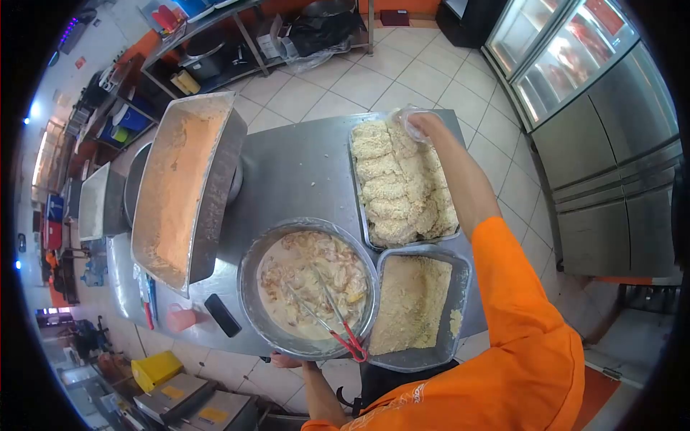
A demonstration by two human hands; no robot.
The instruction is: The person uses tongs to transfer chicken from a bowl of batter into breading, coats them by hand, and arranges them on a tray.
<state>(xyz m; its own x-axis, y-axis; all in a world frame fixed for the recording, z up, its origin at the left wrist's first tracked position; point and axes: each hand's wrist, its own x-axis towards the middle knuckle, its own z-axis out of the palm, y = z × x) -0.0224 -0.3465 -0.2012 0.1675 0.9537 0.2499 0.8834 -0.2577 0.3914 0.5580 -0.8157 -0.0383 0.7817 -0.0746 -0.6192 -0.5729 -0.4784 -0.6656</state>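
My right hand (417, 126), in a clear plastic glove, is at the far edge of a tray (359, 194) packed with breaded pieces (392, 183); its fingers are blurred against the breading. My left hand (286, 360) is low beside the near rim of a big metal bowl (248, 302), its fingers curled and partly hidden. Inside the bowl, pieces lie in pale batter (284, 316), and red-handled tongs (348, 341) lean over the rim. Right of the bowl, a grey tub (463, 287) holds breading crumbs (410, 302).
A large tilted metal pan (172, 194) with orange powder stands at the table's left. Near it lie a black phone (223, 314), a pink cup (180, 317) and a red-handled utensil (149, 314). Shelving (251, 43) stands behind; steel refrigerators (604, 165) are at right.
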